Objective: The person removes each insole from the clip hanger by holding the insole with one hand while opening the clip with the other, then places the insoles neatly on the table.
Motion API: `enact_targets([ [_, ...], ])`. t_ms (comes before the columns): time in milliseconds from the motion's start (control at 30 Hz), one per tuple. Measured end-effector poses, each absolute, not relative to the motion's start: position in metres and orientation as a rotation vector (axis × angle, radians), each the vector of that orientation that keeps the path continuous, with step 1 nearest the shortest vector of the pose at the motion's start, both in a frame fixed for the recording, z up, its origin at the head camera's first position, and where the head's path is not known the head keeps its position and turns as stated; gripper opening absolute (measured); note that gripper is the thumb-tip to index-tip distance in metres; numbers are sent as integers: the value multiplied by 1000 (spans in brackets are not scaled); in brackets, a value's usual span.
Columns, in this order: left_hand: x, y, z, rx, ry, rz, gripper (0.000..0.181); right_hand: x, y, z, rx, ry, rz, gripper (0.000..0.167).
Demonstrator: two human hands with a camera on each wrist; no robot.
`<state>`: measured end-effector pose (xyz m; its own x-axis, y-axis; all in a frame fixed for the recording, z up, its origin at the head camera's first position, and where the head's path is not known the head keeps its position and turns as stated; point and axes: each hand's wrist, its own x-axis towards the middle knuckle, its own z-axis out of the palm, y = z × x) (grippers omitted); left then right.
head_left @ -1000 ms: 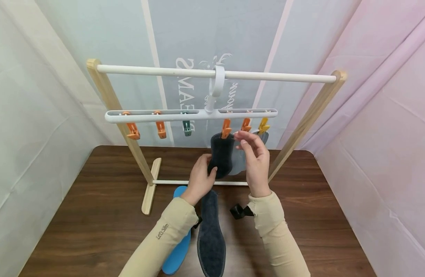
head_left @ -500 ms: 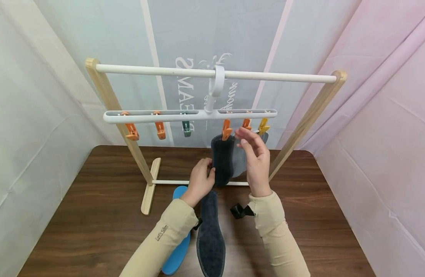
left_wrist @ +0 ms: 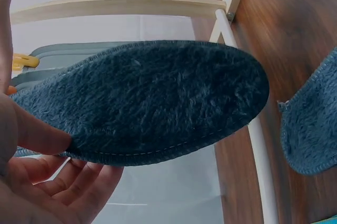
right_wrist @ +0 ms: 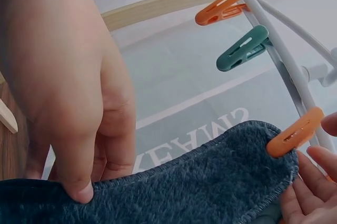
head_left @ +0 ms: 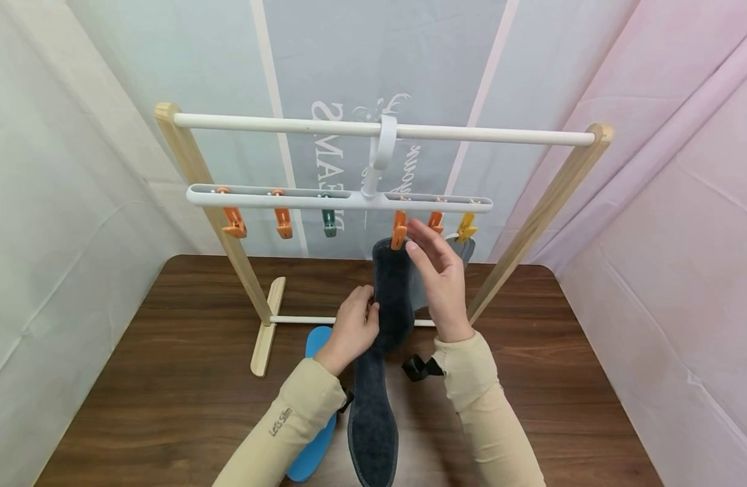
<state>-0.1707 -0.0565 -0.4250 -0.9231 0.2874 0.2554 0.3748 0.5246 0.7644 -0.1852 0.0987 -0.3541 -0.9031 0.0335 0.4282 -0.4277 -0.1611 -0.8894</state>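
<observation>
A dark fuzzy insole (head_left: 393,291) hangs from an orange clip (head_left: 399,231) that bites its upper end. My left hand (head_left: 351,326) pinches its left edge, thumb on the fuzzy face and fingers behind, as the left wrist view shows. Beside the clip, my right hand (head_left: 441,284) is raised with its fingers loosely bent; in the right wrist view its fingertips (right_wrist: 310,182) are at the clipped end's edge, and I cannot tell how firmly they touch. A grey insole (head_left: 463,249) hangs behind it under a yellow clip (head_left: 466,228), partly hidden.
A white clip hanger (head_left: 339,200) hangs on the rod (head_left: 288,127) of a wooden rack (head_left: 537,216). Further orange clips (head_left: 283,223) and a green clip (head_left: 329,223) hang on its left half. Another dark insole (head_left: 373,426) and a blue insole (head_left: 312,453) lie on the table (head_left: 166,379).
The dark insole's lower end has swung down and appears longer, now overlapping the insole on the table in the head view. My right hand has shifted slightly left, closer to the orange clip.
</observation>
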Motion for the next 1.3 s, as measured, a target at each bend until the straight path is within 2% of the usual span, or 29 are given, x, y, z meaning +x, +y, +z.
enact_targets([
  [233,-165,-59,-423,-621,-2691,-1347,12,-187,93,-349,385,-1879,2152,42],
  [533,-162,-59,-423,-647,-2704,-1323,8,-194,87,-344,547,-1795,2166,36],
  [1300,-157,-57,-420,-674,-2715,-1394,14,-199,86,-344,562,-1655,2174,35],
])
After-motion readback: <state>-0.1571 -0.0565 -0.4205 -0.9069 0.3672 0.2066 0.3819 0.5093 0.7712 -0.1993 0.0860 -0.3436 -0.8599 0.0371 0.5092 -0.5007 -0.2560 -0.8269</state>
